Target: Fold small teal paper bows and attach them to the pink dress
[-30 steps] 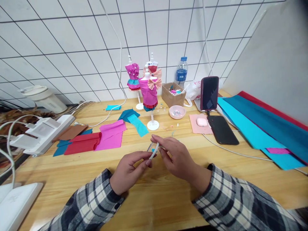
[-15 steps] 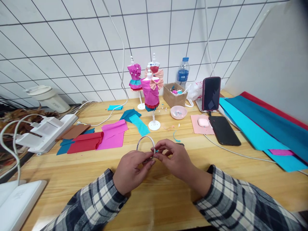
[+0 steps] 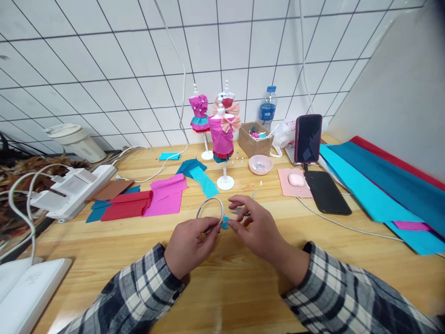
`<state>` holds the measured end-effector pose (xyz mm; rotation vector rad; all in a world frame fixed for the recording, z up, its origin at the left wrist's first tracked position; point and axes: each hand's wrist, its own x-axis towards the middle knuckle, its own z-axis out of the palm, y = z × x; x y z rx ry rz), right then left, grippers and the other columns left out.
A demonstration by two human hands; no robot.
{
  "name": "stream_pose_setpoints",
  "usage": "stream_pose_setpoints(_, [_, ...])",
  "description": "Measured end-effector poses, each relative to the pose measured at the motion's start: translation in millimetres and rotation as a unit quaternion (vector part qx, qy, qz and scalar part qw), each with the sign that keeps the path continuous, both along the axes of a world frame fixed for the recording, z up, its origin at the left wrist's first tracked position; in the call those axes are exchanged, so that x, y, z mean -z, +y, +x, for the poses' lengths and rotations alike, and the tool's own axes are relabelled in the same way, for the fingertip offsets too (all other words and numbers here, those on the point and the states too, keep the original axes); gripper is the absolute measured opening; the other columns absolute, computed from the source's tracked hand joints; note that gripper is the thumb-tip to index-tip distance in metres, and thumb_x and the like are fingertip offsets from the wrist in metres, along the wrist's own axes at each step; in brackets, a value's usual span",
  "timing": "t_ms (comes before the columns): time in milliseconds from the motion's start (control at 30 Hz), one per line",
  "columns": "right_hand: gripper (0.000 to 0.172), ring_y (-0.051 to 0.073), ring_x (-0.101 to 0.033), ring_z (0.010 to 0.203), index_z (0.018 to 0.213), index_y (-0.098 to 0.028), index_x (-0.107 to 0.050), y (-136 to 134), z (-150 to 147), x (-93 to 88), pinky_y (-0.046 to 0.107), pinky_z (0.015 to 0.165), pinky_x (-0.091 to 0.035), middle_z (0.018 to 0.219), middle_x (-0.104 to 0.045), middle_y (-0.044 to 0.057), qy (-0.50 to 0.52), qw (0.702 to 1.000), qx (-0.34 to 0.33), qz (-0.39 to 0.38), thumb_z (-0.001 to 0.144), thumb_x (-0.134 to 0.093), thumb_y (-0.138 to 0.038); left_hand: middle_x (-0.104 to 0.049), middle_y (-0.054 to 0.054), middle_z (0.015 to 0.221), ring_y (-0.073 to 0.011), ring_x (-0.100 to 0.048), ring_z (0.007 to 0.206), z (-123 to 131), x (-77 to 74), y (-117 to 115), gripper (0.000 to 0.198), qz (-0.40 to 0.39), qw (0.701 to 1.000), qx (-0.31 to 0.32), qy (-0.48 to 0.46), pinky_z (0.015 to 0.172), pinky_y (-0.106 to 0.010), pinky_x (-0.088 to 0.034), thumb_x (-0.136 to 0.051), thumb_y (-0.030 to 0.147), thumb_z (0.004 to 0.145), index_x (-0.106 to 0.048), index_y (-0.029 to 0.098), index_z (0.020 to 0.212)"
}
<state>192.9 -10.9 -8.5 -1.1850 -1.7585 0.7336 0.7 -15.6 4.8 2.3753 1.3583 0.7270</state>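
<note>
My left hand (image 3: 191, 241) pinches the near edge of a thin white ring (image 3: 221, 206), which looks like a nearly used-up roll of tape, standing upright. A small crumpled teal piece (image 3: 225, 223), paper or cloth, shows just right of the ring, against its edge. My right hand (image 3: 257, 227) is open, thumb and index finger apart, with the thumb tip close to the teal piece; whether they touch I cannot tell. Grey metal, perhaps scissor blades (image 3: 239, 211), lies partly hidden behind the right fingers.
Behind my hands stand small dress forms (image 3: 222, 134) in coloured outfits. Magenta (image 3: 165, 197), red (image 3: 127, 205) and teal sheets (image 3: 203, 182) lie left. A pink bowl (image 3: 260, 164), cardboard box (image 3: 256, 140), phone (image 3: 308, 139) and black case (image 3: 328, 192) are right, with cables across the table.
My right fingers have come off the ring's edge and spread apart, baring the teal piece. The left hand keeps its pinch on the ring. The whole view has shifted slightly.
</note>
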Motion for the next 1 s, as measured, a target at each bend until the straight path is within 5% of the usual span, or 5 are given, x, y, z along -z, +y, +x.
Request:
stream_pose_setpoints(133, [0.017,0.019,-0.061,0.095,0.098,-0.028,-0.067,-1.4,-0.8,1.3,0.035,0.082,-0.050,0.105,-0.067,0.003,-0.078,0.989,-0.002,0.122,0.084,-0.061,-0.020,-0.074,-0.001,0.075,-0.0159,-0.068,0.067,1.0,-0.1,-1.9,0.020,-0.031,1.000,0.004,0.003,0.062,-0.023,-0.049,-0.050,0.029,0.089,-0.069,0.022,0.092])
stream_pose_setpoints(600, [0.013,0.018,-0.058,0.080,0.088,-0.021,-0.057,-10.0,-11.4,-6.3,0.030,0.070,-0.045,0.090,-0.063,0.004,-0.172,0.972,-0.022,0.160,0.089,-0.048,-0.011,-0.072,-0.003,0.070,-0.0164,-0.065,0.065,0.2,-9.5,-4.9,0.024,-0.047,0.994,-0.012,-0.094,0.060,-0.023,-0.050,-0.050,0.030,0.088,-0.071,0.021,0.082])
stream_pose_setpoints(800, [0.014,0.017,-0.059,0.082,0.086,-0.022,-0.057,-1.4,2.2,-10.4,0.028,0.072,-0.045,0.090,-0.062,0.004,-0.071,0.989,0.006,0.131,0.090,-0.047,-0.014,-0.070,-0.004,0.065,-0.0172,-0.064,0.060,-37.6,-4.7,24.7,0.028,-0.033,0.966,-0.146,-0.212,0.060,-0.026,-0.053,-0.056,0.039,0.084,-0.072,0.016,0.087])
stream_pose_setpoints(900, [0.009,0.015,-0.057,0.076,0.083,-0.022,-0.059,8.0,6.9,-5.4,0.026,0.066,-0.044,0.086,-0.062,0.002,-0.006,0.998,0.014,0.058,0.087,-0.053,-0.017,-0.075,-0.007,0.083,-0.0233,-0.068,0.084,-61.0,-0.5,42.8,0.030,0.042,0.982,-0.160,-0.089,0.081,-0.034,-0.054,-0.056,0.043,0.083,-0.073,0.021,0.094])
stream_pose_setpoints(1000, [0.008,0.013,-0.054,0.068,0.080,-0.020,-0.060,13.5,5.6,0.7,0.025,0.061,-0.043,0.080,-0.060,0.001,0.017,1.000,0.006,-0.021,0.084,-0.054,-0.018,-0.075,-0.009,0.095,-0.0255,-0.067,0.091,-70.9,7.7,56.2,0.033,0.072,0.990,-0.118,0.025,0.085,-0.037,-0.052,-0.050,0.041,0.087,-0.073,0.023,0.102])
